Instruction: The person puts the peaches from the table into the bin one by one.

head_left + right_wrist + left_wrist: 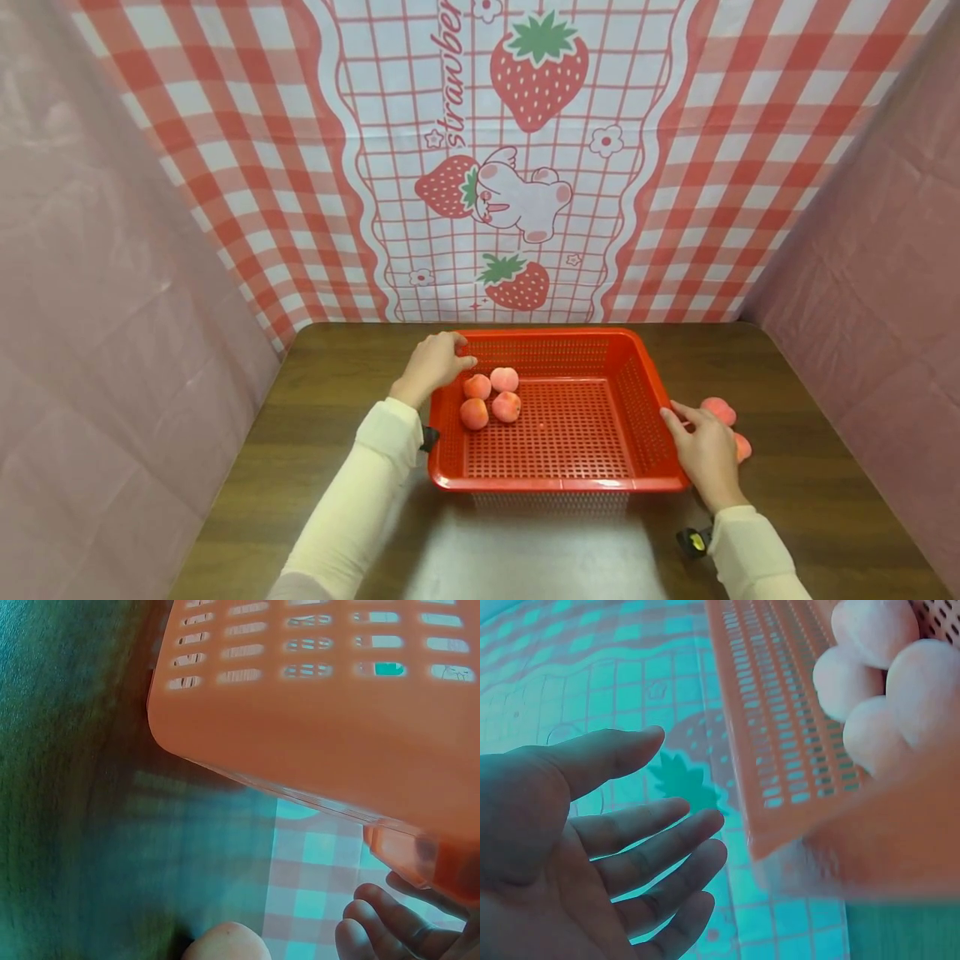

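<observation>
A red plastic basket (555, 483) stands on the wooden table, with several peaches (506, 407) grouped in its left part. My left hand (433, 367) is at the basket's far left corner. In the left wrist view, this hand (615, 847) has its fingers spread and a gap separates it from the basket wall (780, 712). On the right side, my right hand (707, 454) grips the basket's rim. Its fingers (390, 922) reach under that rim in the right wrist view; the thumb is hidden there.
Beyond my right hand, two peaches (718, 409) lie on the table (795, 467), partly covered by it. A pale perforated surface (551, 502) shows below the basket's front rim. A strawberry-printed checked cloth (517, 167) hangs behind, with pink cloth (112, 292) at both sides.
</observation>
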A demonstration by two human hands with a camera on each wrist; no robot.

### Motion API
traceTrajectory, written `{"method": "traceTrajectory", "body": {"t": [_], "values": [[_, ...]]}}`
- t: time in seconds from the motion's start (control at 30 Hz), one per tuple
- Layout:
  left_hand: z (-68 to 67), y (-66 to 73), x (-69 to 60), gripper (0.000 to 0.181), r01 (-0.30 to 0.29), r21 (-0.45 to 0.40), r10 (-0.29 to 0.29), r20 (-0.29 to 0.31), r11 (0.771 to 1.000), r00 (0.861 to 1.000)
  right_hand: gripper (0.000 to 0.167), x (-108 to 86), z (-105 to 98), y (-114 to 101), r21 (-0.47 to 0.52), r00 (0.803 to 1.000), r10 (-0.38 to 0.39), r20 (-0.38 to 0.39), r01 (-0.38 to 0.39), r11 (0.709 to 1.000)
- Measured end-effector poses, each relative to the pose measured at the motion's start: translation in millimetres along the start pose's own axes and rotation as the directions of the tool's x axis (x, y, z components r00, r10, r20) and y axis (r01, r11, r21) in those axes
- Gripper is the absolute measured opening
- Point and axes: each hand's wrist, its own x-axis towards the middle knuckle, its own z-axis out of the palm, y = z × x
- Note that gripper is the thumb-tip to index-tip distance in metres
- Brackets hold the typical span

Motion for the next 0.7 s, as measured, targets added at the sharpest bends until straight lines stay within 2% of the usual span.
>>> {"method": "traceTrajectory", "body": {"t": [0.3,0.7], "values": [[-11.7,-18.9,-6.8,0.045,0.029,-0.042,-0.032,-0.056,0.999,0.998,0.039,-1.0,0.1,-2.2,0.003,0.999,0.038,0.009,-0.038,0.999],[-4.6,-44.9,-18.8,0.039,0.03,-0.087,-0.042,-0.142,0.996,0.989,0.041,-3.0,1.0,-2.6,0.016,0.998,0.065,0.012,-0.065,0.998]]}}
